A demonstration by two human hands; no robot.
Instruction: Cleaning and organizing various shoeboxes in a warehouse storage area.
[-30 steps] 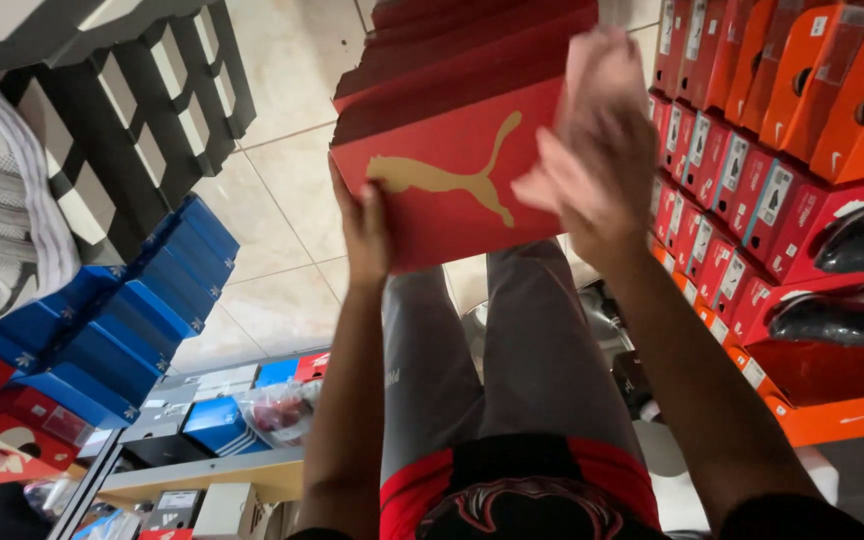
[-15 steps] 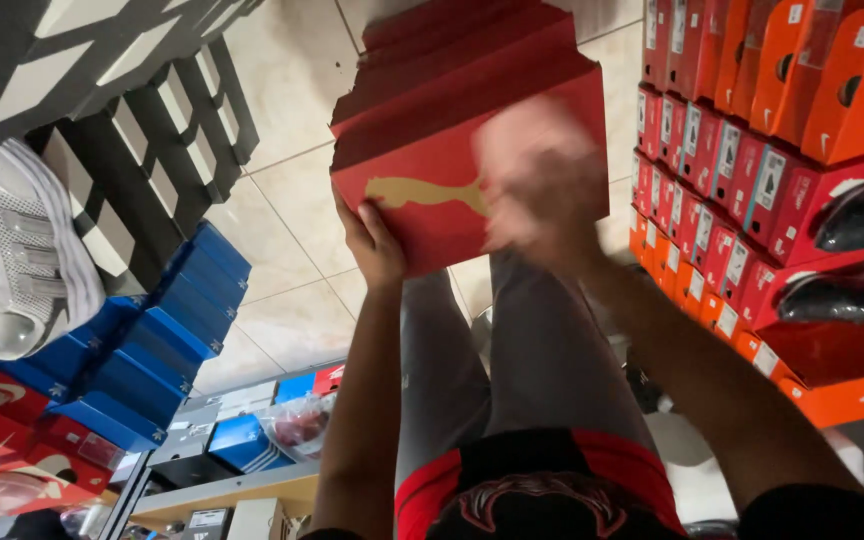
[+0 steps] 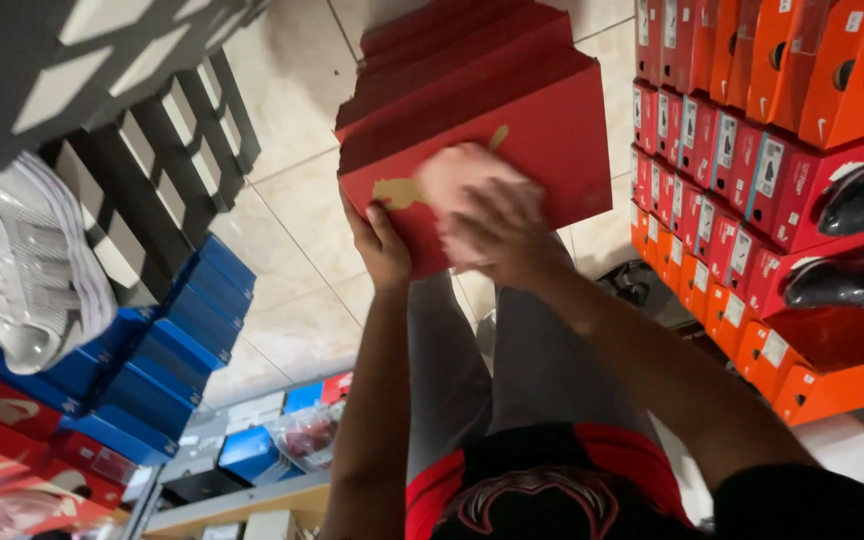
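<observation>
Stacked red shoeboxes (image 3: 512,110) rest in front of us above the tiled floor (image 3: 292,250), the nearest box facing us with a gold animal mark on its lid. Our left hand (image 3: 380,243) cups the lower left corner, fingers together under the edge and thumb up along the side. Our right hand (image 3: 482,215) lies flat across the lid, blurred, so we cannot tell how the fingers sit. To keep the stack steady, we judge it best to hold the left hand firm beneath the corner and press the right palm evenly, keeping the boxes squared. Orange and red boxes (image 3: 752,170) fill the shelf at right; blue boxes (image 3: 177,350) stand at left.
</observation>
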